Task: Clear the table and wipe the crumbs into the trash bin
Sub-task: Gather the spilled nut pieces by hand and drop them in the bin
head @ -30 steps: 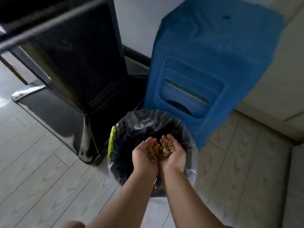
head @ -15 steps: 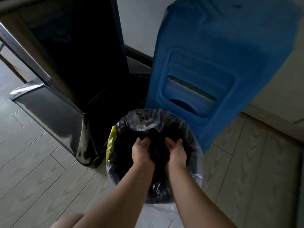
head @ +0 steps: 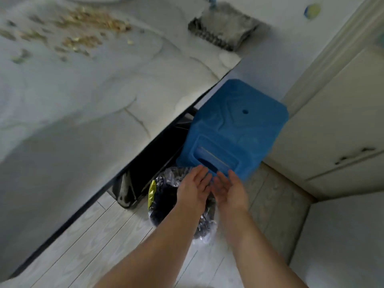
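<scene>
No writing can be read anywhere. At far left, the crumbs lie scattered on the marble-patterned table, too many and too blurred to count; half a second ago the table was out of view. One grey cloth sits on its far corner. Below, one trash bin, lined with plastic, stands under the table edge. The left hand and right hand hover over it, flat, fingers spread, empty, now higher above it. One blue stool stands beyond.
</scene>
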